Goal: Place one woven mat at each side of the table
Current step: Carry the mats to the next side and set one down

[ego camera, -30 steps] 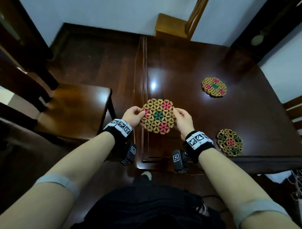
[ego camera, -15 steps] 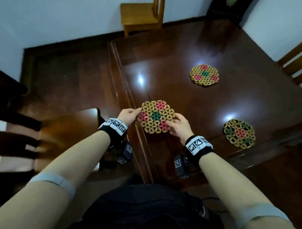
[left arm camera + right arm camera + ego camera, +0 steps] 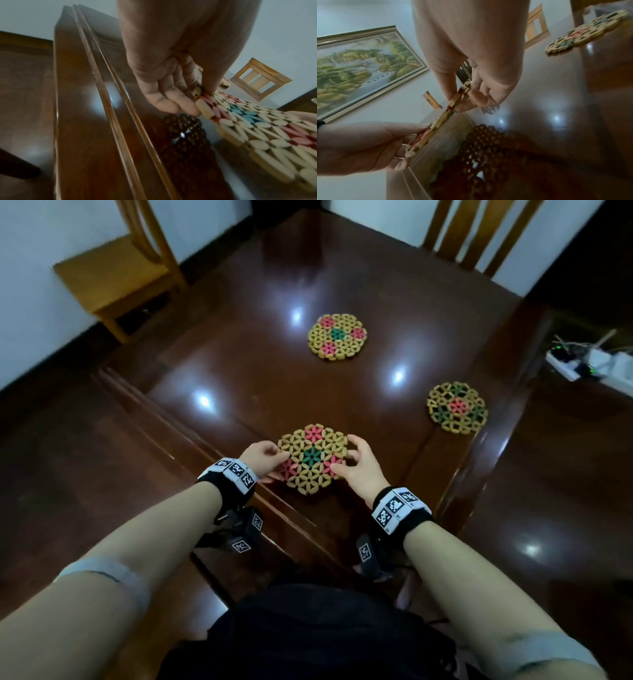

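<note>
Both hands hold a round woven mat (image 3: 313, 458) with pink and green flowers just above the near edge of the dark wooden table (image 3: 257, 364). My left hand (image 3: 274, 463) pinches its left rim, thumb on top, as the left wrist view shows (image 3: 199, 93). My right hand (image 3: 344, 460) pinches the right rim between thumb and fingers (image 3: 464, 96). The mat (image 3: 436, 124) hangs slightly tilted, with its reflection on the table beneath it. A second mat (image 3: 337, 337) lies further in on the table. A third mat (image 3: 457, 407) lies near the right edge.
A light wooden chair (image 3: 116, 275) stands at the back left, and another chair back (image 3: 479, 234) rises behind the far corner. A white power strip with cables (image 3: 589, 361) lies on the floor to the right. A framed painting (image 3: 359, 65) hangs on the wall.
The view has swung round the table corner, so the other two mats now lie ahead and to the right. Both hands have kept hold of the mat, now over the near edge.
</note>
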